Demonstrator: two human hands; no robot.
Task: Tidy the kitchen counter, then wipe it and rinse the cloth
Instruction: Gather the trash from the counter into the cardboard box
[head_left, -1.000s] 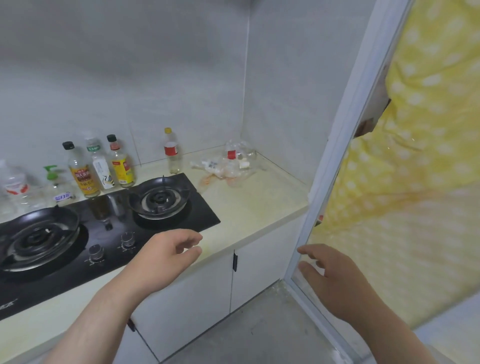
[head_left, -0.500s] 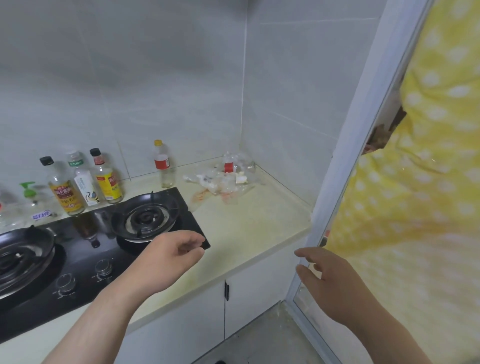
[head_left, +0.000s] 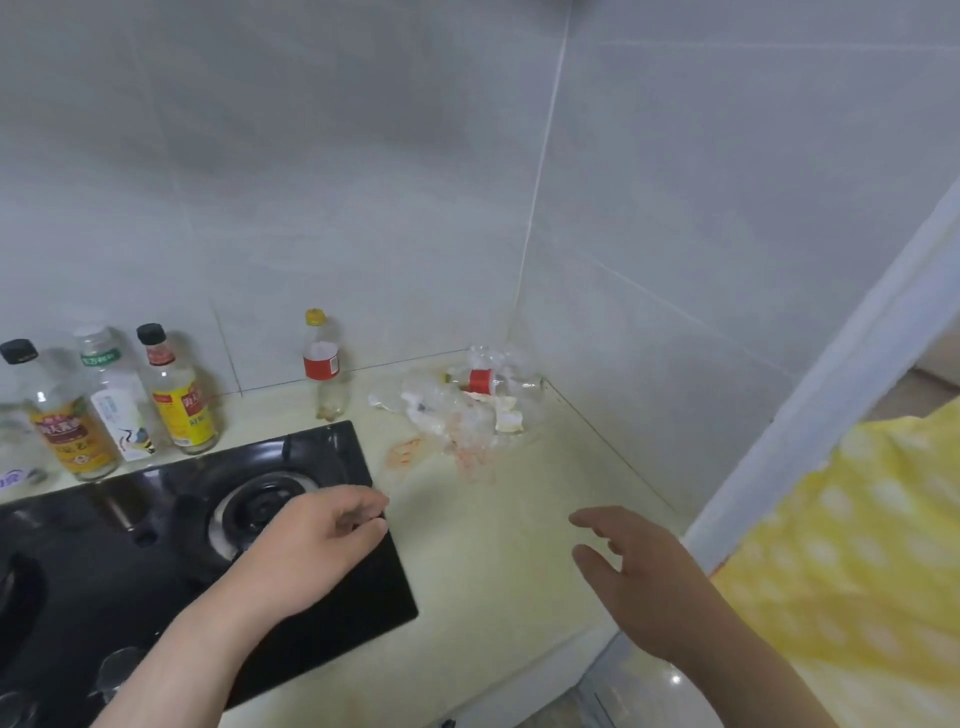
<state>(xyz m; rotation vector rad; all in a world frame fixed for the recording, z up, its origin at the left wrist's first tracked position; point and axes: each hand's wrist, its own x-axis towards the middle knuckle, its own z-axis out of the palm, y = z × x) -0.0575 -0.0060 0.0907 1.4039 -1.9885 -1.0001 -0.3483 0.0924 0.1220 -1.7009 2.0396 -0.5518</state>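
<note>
Counter (head_left: 498, 551) stained (orange), plastic litter (head_left: 441, 410) — far corner

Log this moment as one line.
left hand empty above stove | right hand open above counter | corner litter untouched

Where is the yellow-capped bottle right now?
In the head view the yellow-capped bottle stands upright by the back wall, just behind the right corner of the stove, left of the plastic rubbish pile.

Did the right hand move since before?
Yes. The right hand went forward, from beside the door frame to above the counter.
</note>
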